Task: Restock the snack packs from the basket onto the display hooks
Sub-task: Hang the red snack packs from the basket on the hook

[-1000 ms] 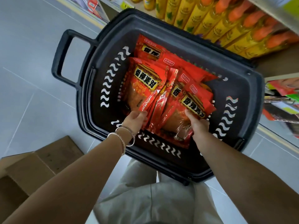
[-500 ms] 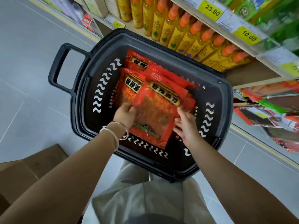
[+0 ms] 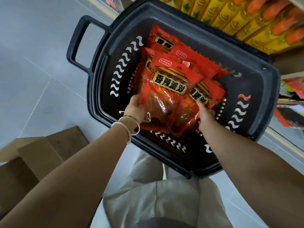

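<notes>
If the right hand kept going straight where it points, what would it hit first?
The right hand touches a red snack pack, so that pack comes first; depth beyond is unclear.

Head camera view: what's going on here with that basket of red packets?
A person leans over a black basket on a shop floor, next to a shelf of yellow bottles. Their left hand grips the lower edge of the top snack pack, and their right hand holds the second pack beside it. Both packs are over the pile in the basket; none has been hung up yet.
</notes>
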{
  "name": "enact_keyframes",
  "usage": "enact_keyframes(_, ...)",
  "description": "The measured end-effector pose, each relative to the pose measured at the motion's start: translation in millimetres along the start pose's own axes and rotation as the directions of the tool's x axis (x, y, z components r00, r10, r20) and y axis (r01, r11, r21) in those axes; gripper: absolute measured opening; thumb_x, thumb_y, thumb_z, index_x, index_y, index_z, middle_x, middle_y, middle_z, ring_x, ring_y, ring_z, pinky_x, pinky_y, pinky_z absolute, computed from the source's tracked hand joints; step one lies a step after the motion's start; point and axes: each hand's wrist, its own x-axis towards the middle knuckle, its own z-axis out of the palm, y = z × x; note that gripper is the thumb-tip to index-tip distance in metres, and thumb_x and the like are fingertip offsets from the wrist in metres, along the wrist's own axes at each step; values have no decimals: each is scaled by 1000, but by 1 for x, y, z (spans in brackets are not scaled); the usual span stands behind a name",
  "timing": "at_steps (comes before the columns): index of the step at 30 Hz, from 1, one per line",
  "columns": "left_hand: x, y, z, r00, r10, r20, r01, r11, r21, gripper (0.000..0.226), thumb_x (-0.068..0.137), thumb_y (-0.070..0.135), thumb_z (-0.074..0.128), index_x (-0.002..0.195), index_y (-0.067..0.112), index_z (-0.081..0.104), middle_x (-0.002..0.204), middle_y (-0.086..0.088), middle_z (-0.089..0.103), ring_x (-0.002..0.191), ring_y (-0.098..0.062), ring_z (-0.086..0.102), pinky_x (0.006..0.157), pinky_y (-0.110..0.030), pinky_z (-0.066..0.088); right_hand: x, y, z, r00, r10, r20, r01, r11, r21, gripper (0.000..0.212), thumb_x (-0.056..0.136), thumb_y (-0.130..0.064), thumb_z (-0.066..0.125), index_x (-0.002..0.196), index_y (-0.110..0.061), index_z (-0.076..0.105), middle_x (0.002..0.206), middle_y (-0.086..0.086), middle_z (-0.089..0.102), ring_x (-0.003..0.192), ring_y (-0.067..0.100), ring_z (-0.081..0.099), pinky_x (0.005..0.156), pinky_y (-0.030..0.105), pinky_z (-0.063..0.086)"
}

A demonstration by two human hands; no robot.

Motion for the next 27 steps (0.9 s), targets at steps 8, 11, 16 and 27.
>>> enact_keyframes(8, -16, 23, 2, 1000, 22, -3, -22, 999, 43, 36, 87, 59, 43, 96, 24, 49, 77, 9, 56, 72, -11, 54, 71, -30, 41, -46, 1, -28, 978, -198, 58, 197, 980, 27, 63, 78, -52, 69, 129, -20, 47, 129, 2, 54, 121, 26, 51, 105, 46, 40)
enact_keyframes(11, -33, 37, -6, 993, 114, -6, -113, 990, 81, 35, 87, 52, 50, 97, 20, 58, 76, 7, 59, 76, -18, 59, 74, -30, 44, -72, 0, -51, 964, -262, 46, 258, 963, 80, 40, 80, -47, 70, 111, -26, 54, 107, -8, 58, 111, 21, 53, 100, 42, 43)
enact_keyframes(16, -68, 66, -14, 958, 281, 59, -286, 953, 96, 26, 82, 23, 63, 104, 10, 59, 88, -3, 63, 84, -24, 61, 78, -30, 47, -117, 5, -91, 910, -413, 16, 404, 896, 182, 9, 86, -35, 67, 82, -29, 63, 87, -13, 65, 89, 12, 61, 84, 33, 42)
enact_keyframes(27, -200, 140, 35, 838, 525, 151, -531, 847, -1, 61, 93, 54, 41, 127, 6, 55, 132, -18, 54, 125, -32, 47, 101, -31, 32, -178, 19, -252, 751, -589, -298, 660, 656, 366, 27, 89, -55, 52, 89, -29, 60, 98, -8, 61, 90, 8, 58, 98, 38, 42)
